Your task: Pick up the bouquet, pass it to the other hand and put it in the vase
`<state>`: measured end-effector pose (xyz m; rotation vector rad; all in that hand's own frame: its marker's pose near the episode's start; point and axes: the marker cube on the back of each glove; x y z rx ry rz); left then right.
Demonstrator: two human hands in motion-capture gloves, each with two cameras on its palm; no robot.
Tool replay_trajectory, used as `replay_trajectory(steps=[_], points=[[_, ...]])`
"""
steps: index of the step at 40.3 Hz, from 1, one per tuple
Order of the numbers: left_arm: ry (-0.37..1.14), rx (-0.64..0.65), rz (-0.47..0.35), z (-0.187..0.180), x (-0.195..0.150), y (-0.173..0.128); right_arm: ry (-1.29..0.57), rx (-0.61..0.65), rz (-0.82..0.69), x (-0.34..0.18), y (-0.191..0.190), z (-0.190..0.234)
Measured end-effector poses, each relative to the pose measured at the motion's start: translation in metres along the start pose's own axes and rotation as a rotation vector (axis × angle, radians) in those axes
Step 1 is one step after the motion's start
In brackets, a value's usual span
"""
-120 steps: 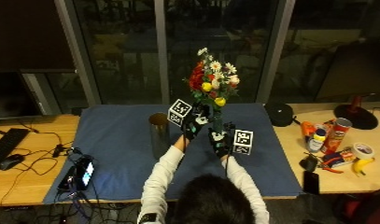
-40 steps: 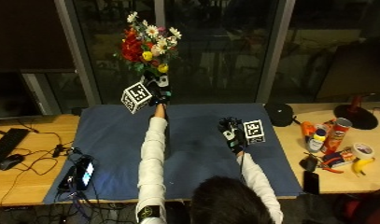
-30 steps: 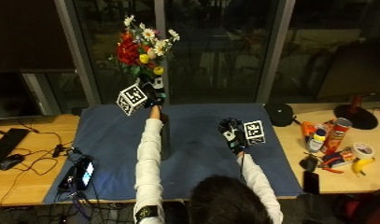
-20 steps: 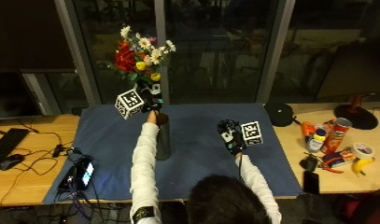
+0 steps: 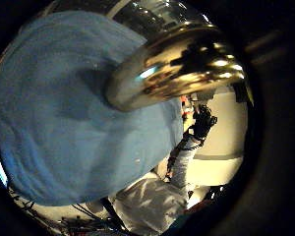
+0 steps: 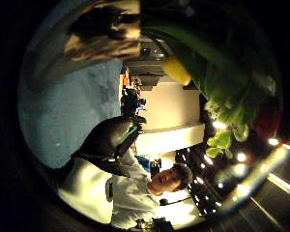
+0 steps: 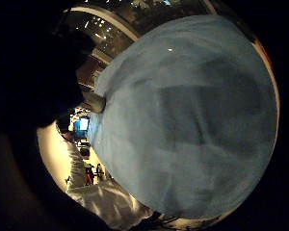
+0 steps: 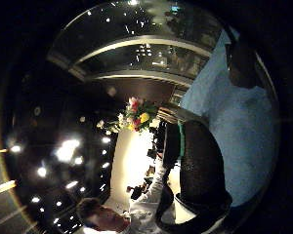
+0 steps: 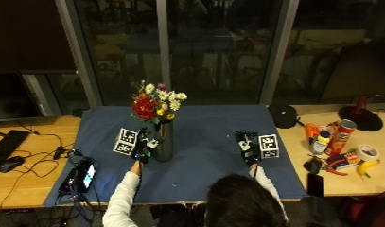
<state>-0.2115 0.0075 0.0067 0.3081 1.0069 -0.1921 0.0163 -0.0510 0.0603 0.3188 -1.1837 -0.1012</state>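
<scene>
Dark blue cloth: spread over the middle of the wooden table; it is the working surface, and vase and both hands stand over it.
Left hand: black-gloved, at the near-left side of the vase, level with its body. Judged as either steadying the vase or just letting go after lowering the stems.
Left hand, grip: cannot tell. The outside view does not separate the fingers; the left little-finger palm view shows the vase filling much of the picture, so the palm is close to it, but contact is not visible.
Dark, glossy cylindrical vase: upright on the cloth, left of centre, just right of the left hand.
Mixed bouquet of red, white and yellow flowers with green leaves: stems down inside the vase, heads standing above its mouth. Placement judged done; only the hand's release remains to confirm.
Bouquet, left thumb palm view: green leaves and a yellow bloom rise close past the palm.
Right hand: black-gloved, over the cloth, well right of the vase, holding nothing; judged idle after the hand-over.
Right hand, grip: cannot tell how far spread; empty, touching neither vase nor bouquet.
</scene>
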Motion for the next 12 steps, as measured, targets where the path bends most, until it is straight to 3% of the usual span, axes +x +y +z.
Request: replay_trajectory(steps=[6,12], points=[[-0.059,-0.035,-0.014,0.009,-0.038,-0.001,0.0,0.131,0.004,0.015,0.003,-0.026],[-0.036,-0.02,-0.037,0.016,-0.057,-0.002,0.032,0.145,-0.015,0.039,-0.004,-0.031]])
